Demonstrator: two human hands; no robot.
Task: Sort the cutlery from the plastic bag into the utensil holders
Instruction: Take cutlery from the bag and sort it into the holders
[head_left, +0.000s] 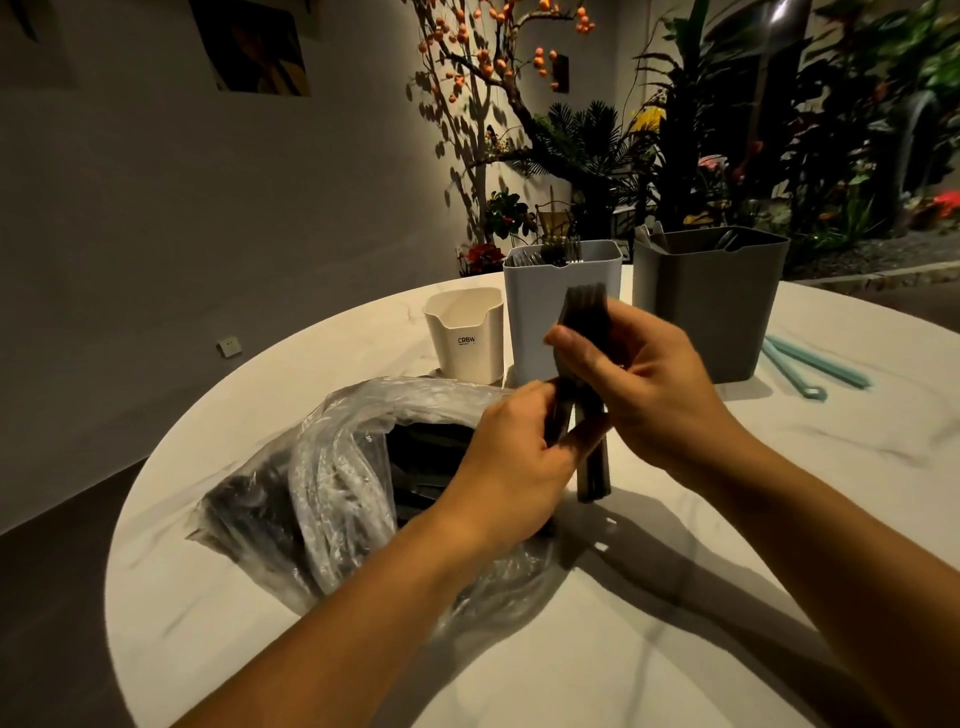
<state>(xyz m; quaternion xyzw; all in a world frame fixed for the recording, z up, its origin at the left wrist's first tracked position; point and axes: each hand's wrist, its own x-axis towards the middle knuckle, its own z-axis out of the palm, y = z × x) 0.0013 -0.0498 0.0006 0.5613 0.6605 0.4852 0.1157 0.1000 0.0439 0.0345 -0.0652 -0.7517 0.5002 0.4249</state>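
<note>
Both hands' fingers grip the upright black forks.

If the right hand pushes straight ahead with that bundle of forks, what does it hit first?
Most likely the light blue holder, right behind the forks held by the right hand. Depth is unclear, so the gap cannot be judged.

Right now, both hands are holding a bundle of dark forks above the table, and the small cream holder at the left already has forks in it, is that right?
Not quite: in the head view the cream holder looks empty. The forks already sorted stand in the light grey holder. Both the left hand and right hand do hold the bundle of dark forks above the table.
</note>
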